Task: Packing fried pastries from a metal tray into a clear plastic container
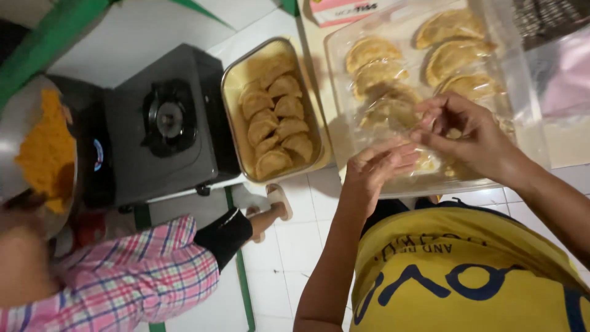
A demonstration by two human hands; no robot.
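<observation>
My left hand (376, 169) and my right hand (462, 132) meet over the near edge of a clear plastic tray (516, 92) that holds several half-moon pastries (372, 52). Both hands pinch a small piece of pale dough (425, 161) between the fingertips. The fingers of my right hand are curled around the dough from the right and my left hand cups it from the left. I wear a yellow shirt (467, 270) with blue letters.
A metal tray (236, 80) filled with folded pastries (276, 126) stands left of the plastic tray. A single-burner gas stove (163, 120) sits further left. Another person in plaid trousers (141, 276) sits at the lower left, holding a metal bowl (18, 123) of orange filling (46, 154). The floor has white tiles.
</observation>
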